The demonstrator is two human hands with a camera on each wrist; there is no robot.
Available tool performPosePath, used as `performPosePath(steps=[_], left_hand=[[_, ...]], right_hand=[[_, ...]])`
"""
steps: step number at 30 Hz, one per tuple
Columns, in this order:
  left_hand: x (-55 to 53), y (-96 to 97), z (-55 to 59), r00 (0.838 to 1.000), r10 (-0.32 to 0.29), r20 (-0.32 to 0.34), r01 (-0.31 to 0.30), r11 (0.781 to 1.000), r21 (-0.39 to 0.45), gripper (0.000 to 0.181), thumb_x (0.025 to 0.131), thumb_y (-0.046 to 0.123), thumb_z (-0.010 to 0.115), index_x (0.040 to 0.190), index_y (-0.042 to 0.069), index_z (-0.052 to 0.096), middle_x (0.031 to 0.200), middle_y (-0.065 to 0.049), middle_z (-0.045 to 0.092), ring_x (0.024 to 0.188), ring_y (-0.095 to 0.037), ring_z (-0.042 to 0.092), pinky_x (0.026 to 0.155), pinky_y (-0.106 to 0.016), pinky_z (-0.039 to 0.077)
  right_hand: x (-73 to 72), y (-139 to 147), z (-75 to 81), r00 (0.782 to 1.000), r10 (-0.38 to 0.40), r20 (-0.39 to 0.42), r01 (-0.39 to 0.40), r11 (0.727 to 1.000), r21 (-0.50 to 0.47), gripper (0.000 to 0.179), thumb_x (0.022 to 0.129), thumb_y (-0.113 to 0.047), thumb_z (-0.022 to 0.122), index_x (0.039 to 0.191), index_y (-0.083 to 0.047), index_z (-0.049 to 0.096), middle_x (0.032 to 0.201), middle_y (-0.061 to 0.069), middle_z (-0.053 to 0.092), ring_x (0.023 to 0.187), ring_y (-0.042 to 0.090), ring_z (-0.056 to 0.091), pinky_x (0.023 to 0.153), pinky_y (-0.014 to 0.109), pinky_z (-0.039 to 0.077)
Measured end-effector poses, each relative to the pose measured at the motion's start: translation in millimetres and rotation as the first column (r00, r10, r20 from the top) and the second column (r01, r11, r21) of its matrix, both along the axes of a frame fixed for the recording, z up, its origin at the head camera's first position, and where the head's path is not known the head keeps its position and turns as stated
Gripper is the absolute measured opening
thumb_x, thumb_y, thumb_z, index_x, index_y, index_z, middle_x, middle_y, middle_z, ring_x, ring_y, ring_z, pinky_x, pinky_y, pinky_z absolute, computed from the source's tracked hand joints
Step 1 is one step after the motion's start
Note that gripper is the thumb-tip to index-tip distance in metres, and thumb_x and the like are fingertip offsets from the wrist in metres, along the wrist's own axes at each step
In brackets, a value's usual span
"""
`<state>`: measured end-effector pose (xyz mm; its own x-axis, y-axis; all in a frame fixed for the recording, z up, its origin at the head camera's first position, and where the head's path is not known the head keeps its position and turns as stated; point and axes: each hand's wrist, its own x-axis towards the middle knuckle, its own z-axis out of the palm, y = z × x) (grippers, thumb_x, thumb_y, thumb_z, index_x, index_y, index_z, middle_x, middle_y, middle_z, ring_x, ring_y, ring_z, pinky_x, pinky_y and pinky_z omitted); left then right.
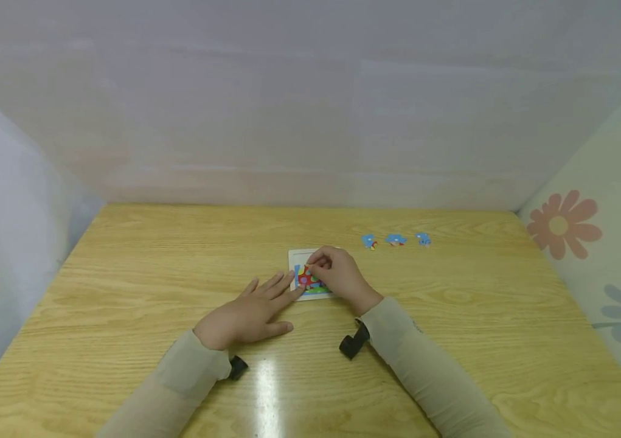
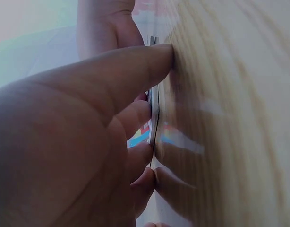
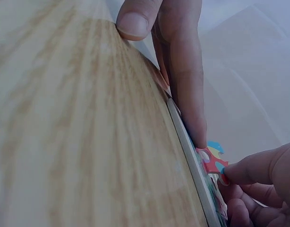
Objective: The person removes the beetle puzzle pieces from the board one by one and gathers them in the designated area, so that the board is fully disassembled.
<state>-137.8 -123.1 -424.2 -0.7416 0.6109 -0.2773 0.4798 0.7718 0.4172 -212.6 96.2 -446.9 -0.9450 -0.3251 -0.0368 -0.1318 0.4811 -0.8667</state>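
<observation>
A small white-rimmed puzzle board [image 1: 300,252] with a red, blue and green picture lies mid-table. My left hand [image 1: 250,313] spreads its fingers at the board's left side, the index fingertip over the lower picture; its thumb [image 2: 157,59] rests on the tabletop. From the right, my right hand [image 1: 345,277] pinches a red puzzle piece [image 3: 216,161] with yellow and blue parts between thumb and fingers. This piece stands tilted up from the board, close to the left index fingertip. The right hand hides the board's right part in the head view.
Behind and right of the board lie three loose, mostly blue puzzle pieces: one [image 1: 368,241] nearest the board, another [image 1: 396,239] in the middle, the last [image 1: 423,238] farthest right. A pale wall [image 1: 310,134] closes off the back of the wooden table [image 1: 140,274].
</observation>
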Motion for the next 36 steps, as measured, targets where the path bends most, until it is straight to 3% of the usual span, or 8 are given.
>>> performPosePath(steps=[11, 16, 24, 31, 36], left_hand=[[0.7, 0.4, 2.9, 1.000, -0.002, -0.006, 0.002, 1.000, -0.002, 0.073, 0.103, 0.044, 0.056, 0.164, 0.022, 0.022, 0.170, -0.008, 0.003, 0.156, -0.031, 0.003, 0.120, -0.066, 0.005], [1.2, 0.7, 4.4, 1.000, -0.002, -0.013, 0.001, 1.000, -0.014, 0.073, 0.103, 0.045, 0.056, 0.164, 0.022, 0.021, 0.170, -0.008, 0.004, 0.156, -0.031, 0.004, 0.120, -0.065, 0.006], [1.1, 2.0, 1.2, 0.999, -0.007, -0.037, 0.006, 1.000, -0.025, 0.073, 0.104, 0.046, 0.055, 0.164, 0.022, 0.021, 0.170, -0.008, 0.004, 0.156, -0.031, 0.004, 0.120, -0.065, 0.007], [0.9, 0.6, 0.8, 0.999, -0.001, -0.042, 0.000, 1.000, -0.028, 0.073, 0.104, 0.048, 0.053, 0.164, 0.024, 0.020, 0.170, -0.006, 0.004, 0.156, -0.030, 0.005, 0.121, -0.063, 0.007], [1.8, 1.4, -0.3, 0.999, -0.010, -0.039, 0.009, 1.000, -0.019, 0.073, 0.104, 0.047, 0.053, 0.164, 0.022, 0.020, 0.170, -0.007, 0.005, 0.156, -0.032, 0.006, 0.121, -0.064, 0.008]], right_hand=[[-1.1, 0.3, -0.4, 1.000, -0.016, 0.004, 0.016, 0.999, -0.043, 0.007, 0.096, -0.010, 0.069, 0.100, -0.007, 0.074, 0.090, 0.002, 0.069, 0.078, 0.015, 0.059, 0.071, 0.027, 0.051], [-2.2, 4.1, 0.2, 0.999, -0.024, 0.022, 0.027, 0.992, -0.120, 0.009, 0.096, -0.009, 0.068, 0.102, -0.006, 0.074, 0.093, 0.005, 0.072, 0.079, 0.016, 0.062, 0.072, 0.028, 0.052], [-4.3, 17.3, 6.4, 0.982, -0.014, 0.191, 0.077, 0.941, -0.330, 0.014, 0.099, -0.013, 0.067, 0.109, -0.004, 0.070, 0.101, 0.012, 0.067, 0.082, 0.023, 0.066, 0.072, 0.029, 0.058], [-7.5, 24.0, 9.5, 0.974, -0.047, 0.223, 0.126, 0.926, -0.357, 0.013, 0.098, -0.012, 0.068, 0.108, -0.004, 0.070, 0.105, 0.013, 0.066, 0.090, 0.021, 0.068, 0.077, 0.030, 0.060], [-5.9, 33.4, 6.0, 0.967, -0.010, 0.255, 0.115, 0.910, -0.399, 0.016, 0.099, -0.011, 0.066, 0.112, -0.001, 0.067, 0.109, 0.017, 0.063, 0.091, 0.028, 0.072, 0.083, 0.036, 0.061]])
